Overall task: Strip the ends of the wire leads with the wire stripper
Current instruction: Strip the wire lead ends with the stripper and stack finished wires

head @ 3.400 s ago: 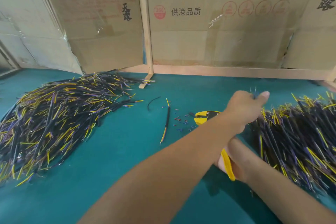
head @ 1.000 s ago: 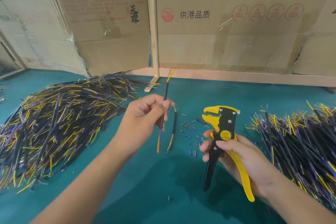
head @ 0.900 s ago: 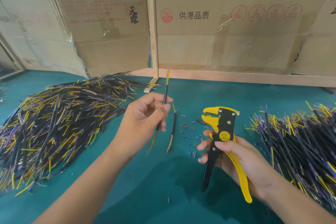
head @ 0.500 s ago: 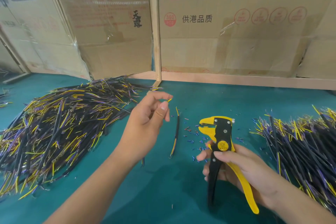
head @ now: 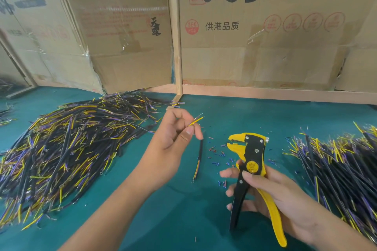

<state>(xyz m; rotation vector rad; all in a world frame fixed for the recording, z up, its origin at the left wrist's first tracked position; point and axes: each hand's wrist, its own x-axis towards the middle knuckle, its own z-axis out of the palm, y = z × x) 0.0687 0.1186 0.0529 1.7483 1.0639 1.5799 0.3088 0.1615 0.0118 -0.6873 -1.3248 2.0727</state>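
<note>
1. The desk (head: 163, 220) has a smooth teal green top.
2. Brown cardboard boxes (head: 255, 36) stand along the back. They have big black letters and shiny clear tape on them.
3. A thin wooden post (head: 177, 36) stands between the boxes.
4. A big messy pile of thin wires (head: 61, 153) lies on the left side of the desk. They are black, yellow and purple.
5. Another pile of wires (head: 342, 169) lies on the right side, in straighter rows.
6. Tiny cut bits (head: 216, 151) of blue and red coating lie scattered in the middle of the desk.
7. One loose wire (head: 199, 159) lies flat on the desk, near the bits.
8. The left hand (head: 173, 149) pinches a wire lead (head: 195, 122) between thumb and fingers. The lead is above the desk, and only its yellow end with thin bare tips pokes out.
9. The right hand (head: 271, 193) grips the wire stripper (head: 252, 169), fingers curled round the handles. The tool is hard and has a yellow beak-shaped head, a black body and one yellow handle.
10. The stripper is held upright just above the desk, apart from the lead.
11. A second ago the left hand held the lead standing tall, with a long black part showing. Now the lead is tipped over and mostly hidden in the hand.
12. The stripper has stayed in the right hand the whole time.
</note>
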